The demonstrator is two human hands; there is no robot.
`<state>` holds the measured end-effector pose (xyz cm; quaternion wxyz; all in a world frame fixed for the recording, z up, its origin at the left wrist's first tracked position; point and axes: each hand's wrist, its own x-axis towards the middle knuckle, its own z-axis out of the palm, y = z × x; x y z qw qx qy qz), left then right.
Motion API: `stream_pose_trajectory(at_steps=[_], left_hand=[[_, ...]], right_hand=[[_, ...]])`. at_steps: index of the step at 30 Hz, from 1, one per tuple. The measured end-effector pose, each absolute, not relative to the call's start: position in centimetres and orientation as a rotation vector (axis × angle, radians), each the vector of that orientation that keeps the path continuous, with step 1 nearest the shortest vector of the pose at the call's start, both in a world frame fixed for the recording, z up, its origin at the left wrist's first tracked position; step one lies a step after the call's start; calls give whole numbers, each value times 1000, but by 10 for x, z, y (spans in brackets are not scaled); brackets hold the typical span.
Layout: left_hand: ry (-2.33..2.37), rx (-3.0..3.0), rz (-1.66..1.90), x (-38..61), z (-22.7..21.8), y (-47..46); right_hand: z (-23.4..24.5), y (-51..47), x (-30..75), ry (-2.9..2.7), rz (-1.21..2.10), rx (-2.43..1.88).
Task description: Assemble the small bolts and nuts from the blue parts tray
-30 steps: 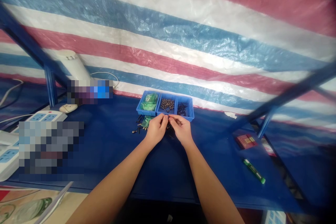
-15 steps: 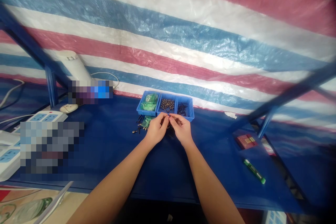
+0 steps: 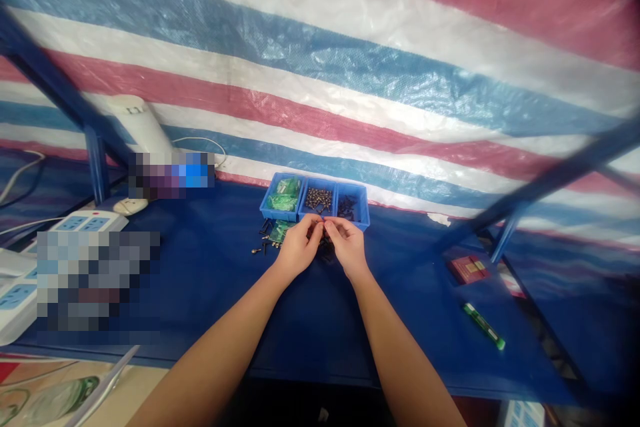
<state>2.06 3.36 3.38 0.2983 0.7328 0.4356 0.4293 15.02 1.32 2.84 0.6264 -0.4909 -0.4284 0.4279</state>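
Observation:
My left hand (image 3: 301,242) and my right hand (image 3: 347,244) meet fingertip to fingertip just in front of three blue bins. Both are closed in a pinch; whatever lies between the fingers is too small and hidden to name. The left bin (image 3: 264,212) holds green plastic packets (image 3: 284,197). Small brass-coloured metal pieces (image 3: 319,199) fill the middle bin, and dark small parts (image 3: 347,207) lie in the right one. Beside my left hand, loose black and brass-coloured pieces (image 3: 264,228) and a green packet (image 3: 279,232) are scattered on the blue table (image 3: 210,307); my hands partly cover this pile.
White power strips (image 3: 93,223) and a blurred-out area occupy the left side. Behind them stands a white cylinder (image 3: 137,123) with a cable. On the right lie a red box (image 3: 469,269) and a green tube-like item (image 3: 483,325). Blue metal posts (image 3: 97,163) flank the table before a striped sheet.
My right hand's fingertips have shifted very slightly to the right. Both hands keep their pinch in nearly the same place, and the bins have not moved.

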Motion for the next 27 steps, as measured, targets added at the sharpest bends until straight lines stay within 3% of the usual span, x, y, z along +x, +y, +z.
stream_pose_trajectory(at_steps=[27], left_hand=[[1131, 1824, 1140, 21, 30, 35]], right_hand=[[27, 14, 150, -1034, 974, -1120]])
